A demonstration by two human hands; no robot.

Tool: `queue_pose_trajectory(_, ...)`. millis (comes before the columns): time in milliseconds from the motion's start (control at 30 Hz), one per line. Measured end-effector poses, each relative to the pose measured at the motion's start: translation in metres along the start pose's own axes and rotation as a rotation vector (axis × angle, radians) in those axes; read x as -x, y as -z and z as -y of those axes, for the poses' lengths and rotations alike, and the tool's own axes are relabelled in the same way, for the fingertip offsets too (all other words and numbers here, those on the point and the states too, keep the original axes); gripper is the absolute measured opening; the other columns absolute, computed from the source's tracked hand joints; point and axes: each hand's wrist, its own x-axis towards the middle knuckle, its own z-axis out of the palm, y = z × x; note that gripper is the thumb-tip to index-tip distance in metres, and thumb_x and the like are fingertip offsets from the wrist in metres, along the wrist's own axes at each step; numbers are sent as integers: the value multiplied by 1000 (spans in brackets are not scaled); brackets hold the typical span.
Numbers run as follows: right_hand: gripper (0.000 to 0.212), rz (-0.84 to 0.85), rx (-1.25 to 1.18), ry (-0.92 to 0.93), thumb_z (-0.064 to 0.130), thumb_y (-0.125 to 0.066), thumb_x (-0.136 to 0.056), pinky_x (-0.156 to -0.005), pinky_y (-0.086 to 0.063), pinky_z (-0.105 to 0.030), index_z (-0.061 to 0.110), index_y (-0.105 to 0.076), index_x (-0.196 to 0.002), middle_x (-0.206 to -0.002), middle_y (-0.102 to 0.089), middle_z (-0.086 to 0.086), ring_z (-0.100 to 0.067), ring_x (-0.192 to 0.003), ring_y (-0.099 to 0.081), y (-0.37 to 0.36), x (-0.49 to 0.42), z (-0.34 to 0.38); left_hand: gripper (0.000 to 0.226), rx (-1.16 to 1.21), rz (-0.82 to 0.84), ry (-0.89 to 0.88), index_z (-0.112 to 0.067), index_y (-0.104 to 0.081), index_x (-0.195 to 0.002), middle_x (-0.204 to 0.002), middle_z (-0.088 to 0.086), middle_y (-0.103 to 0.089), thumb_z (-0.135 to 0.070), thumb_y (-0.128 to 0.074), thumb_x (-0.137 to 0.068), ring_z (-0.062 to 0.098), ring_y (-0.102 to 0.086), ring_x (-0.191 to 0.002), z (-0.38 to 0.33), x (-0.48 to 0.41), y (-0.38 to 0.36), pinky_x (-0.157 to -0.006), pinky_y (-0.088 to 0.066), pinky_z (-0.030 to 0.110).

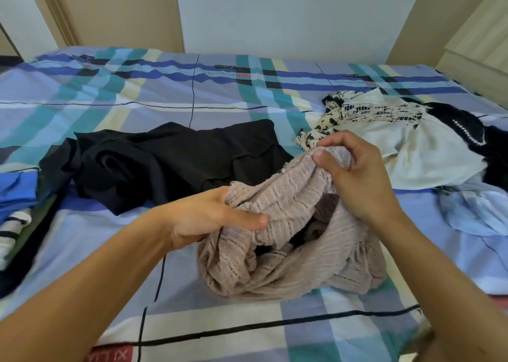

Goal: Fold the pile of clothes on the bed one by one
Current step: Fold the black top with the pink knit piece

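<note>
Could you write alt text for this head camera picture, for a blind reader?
A left hand and a right hand grip a crumpled beige knit garment on a plaid bedsheet. A black garment lies behind it, a pile of white, black and pale blue clothes to the right, and blue and striped clothes at the left edge.

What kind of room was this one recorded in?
Probably a home bedroom: a plaid-covered bed fills the view, a pile of clothes lies on it, and a pale cabinet stands beside it.
</note>
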Motion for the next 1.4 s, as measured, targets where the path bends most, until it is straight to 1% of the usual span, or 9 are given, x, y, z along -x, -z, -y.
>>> queue_pose_trajectory(200,27,-119,30,-82,44,-54,-99,-90,-51,-31,27,-56,-120,-108,-63,6,-6,-99,-59,-14,5,-4,28,548,-375,-104,-11,-79,-92,-87,10,-75,-30,-62,-79,20,-71,-69,3,-1,6,-64,-61,29)
queue_pose_trajectory(400,110,450,90,-56,61,-82,-64,-107,-31,-17,49,-16,-151,-152,-26,28,6,-139,-30,-16,16,2,48,902,-403,-160,-13,-67,-128,-128,9,-67,-44,-54,-93,24,-67,-113,4,-1,17,-102,-51,38)
queue_pose_trajectory(533,74,467,172,-170,19,-80,-78,-85,-41,-13,33,-43,-141,-129,-57,13,-5,-114,-54,-34,18,-12,49,928,-310,-206,-10,-78,-100,-100,8,-75,-49,-49,-95,20,-73,-93,-2,5,14,-86,-60,35)
queue_pose_trajectory(667,13,476,65,-408,-2,-59,-84,-68,-42,-27,7,-64,-92,-77,-61,-1,-14,-70,-58,-35,11,-16,52,703,-422,-209,-14,-81,-80,-87,6,-76,-49,-46,-96,18,-75,-77,-10,10,23,-63,-60,28)
queue_pose_trajectory(933,13,360,-505,-774,7,-65,-67,-67,-45,-30,10,-63,-79,-69,-61,-7,-22,-66,-60,-28,4,1,54,-150,-1108,-120,-19,-57,-123,-116,-1,-63,-60,-62,-88,18,-61,-107,10,5,42,-86,-49,27)
queue_pose_trajectory(1067,37,319,-559,-857,2,-66,-61,-59,-47,-24,5,-68,-97,-74,-62,-10,-21,-61,-61,-30,-9,-2,38,-461,-699,-540,-24,-56,-124,-117,-8,-59,-25,-56,-86,9,-57,-106,6,8,10,-83,-43,15)
queue_pose_trajectory(1233,79,412,-631,-788,2,-70,-32,-50,-49,-20,-26,-53,-104,-95,-66,-25,-17,-56,-60,-19,-1,-5,74,-359,-221,-343,-40,-39,-144,-140,-14,-50,-31,-55,-72,15,-46,-129,11,7,12,-110,-37,40)
queue_pose_trajectory(1333,51,453,-789,-681,12,-71,-29,-67,-44,-28,-7,-66,-76,-74,-54,-9,-23,-77,-52,-18,9,4,88,-492,-267,-297,-41,-34,-146,-141,-19,-48,-53,-72,-68,4,-46,-130,17,-2,13,-114,-37,40)
queue_pose_trajectory(1400,79,501,-875,-635,16,-82,-24,-76,-40,-35,-2,-63,-98,-84,-50,-15,-28,-87,-45,-18,14,9,100,-719,-443,-259,-39,-37,-145,-142,-21,-46,-70,-75,-57,2,-44,-131,27,-11,12,-116,-35,35)
